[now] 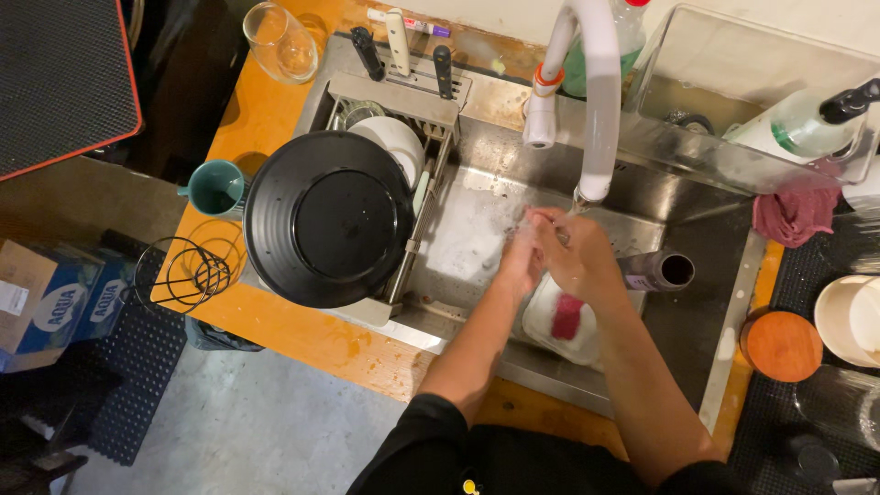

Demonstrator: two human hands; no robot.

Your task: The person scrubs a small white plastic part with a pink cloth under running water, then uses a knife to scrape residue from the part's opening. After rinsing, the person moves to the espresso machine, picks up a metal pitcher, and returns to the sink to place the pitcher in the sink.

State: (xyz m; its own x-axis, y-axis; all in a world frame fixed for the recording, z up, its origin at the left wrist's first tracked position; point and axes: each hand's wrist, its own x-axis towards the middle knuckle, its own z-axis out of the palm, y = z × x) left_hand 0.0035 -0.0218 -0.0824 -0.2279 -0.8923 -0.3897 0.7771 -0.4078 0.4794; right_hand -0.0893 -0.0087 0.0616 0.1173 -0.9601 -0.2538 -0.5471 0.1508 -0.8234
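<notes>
Both hands meet under the white faucet (pixel 596 110) at the centre of the frame, over the steel sink (pixel 706 302): the left hand (pixel 521 261) and the right hand (pixel 576 257) are pressed together in the stream, apparently rubbing or rinsing each other. Their fingers overlap and blur with the water, so I cannot tell whether they are curled around some small thing or simply closed on each other. Just below the hands, in the basin, lies a white dish (pixel 559 325) with a red-pink sponge (pixel 566 316) on it; a dark cylindrical cup (pixel 658 270) lies on its side just to the right. The step in hand looks like rinsing under running water. Any next reach would call for wet, slippery fingers to take a firm hold of the sponge or dish directly beneath. Left of the basin, a large black bowl (pixel 328 218) sits upside down on the drying rack (pixel 403 101), and a teal mug (pixel 216 189) stands on the orange counter (pixel 275 321).
</notes>
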